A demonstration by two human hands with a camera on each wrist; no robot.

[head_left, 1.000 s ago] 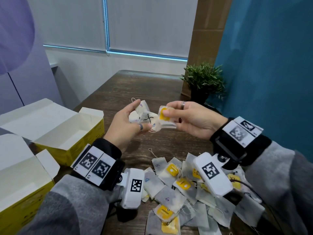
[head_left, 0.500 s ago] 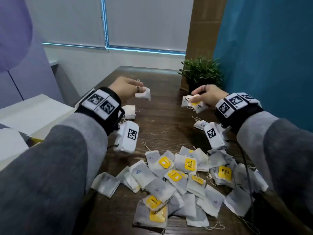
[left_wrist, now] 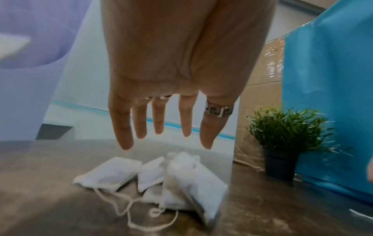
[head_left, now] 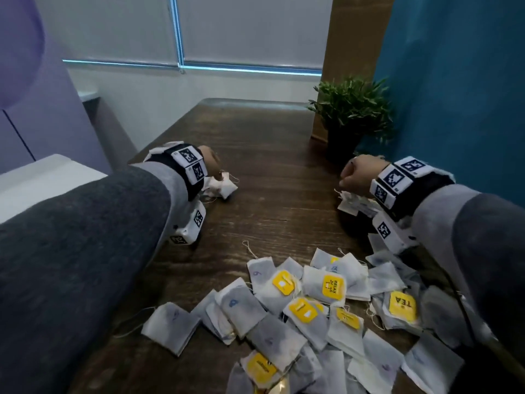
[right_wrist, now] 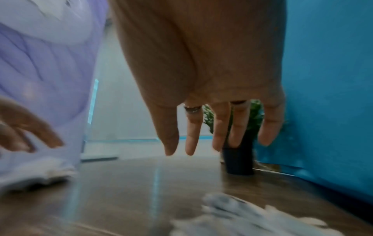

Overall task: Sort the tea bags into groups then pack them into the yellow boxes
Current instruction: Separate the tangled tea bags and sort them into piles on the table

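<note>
A big heap of tea bags point(head_left: 312, 308), some with yellow tags, lies on the wooden table point(head_left: 270, 172) close to me. My left hand point(head_left: 210, 162) hovers over a small group of white tea bags point(head_left: 223, 186) on the left; in the left wrist view its fingers point(left_wrist: 161, 121) hang straight and empty just above those tea bags point(left_wrist: 161, 180). My right hand point(head_left: 358, 173) is over another small group of tea bags point(head_left: 353, 201) on the right. The right wrist view shows its fingers point(right_wrist: 220, 129) straight and empty, with blurred tea bags point(right_wrist: 242, 217) below.
A white flap of a yellow box point(head_left: 42, 177) shows at the left edge, mostly behind my left sleeve. A potted plant point(head_left: 350, 115) stands at the back right by a cardboard column point(head_left: 352, 38) and a blue wall point(head_left: 454, 81).
Both hands moved apart and lowered to the table's two sides. The left let its tea bag go onto the left group, the right dropped its tea bag onto the right group; both hands now open.
</note>
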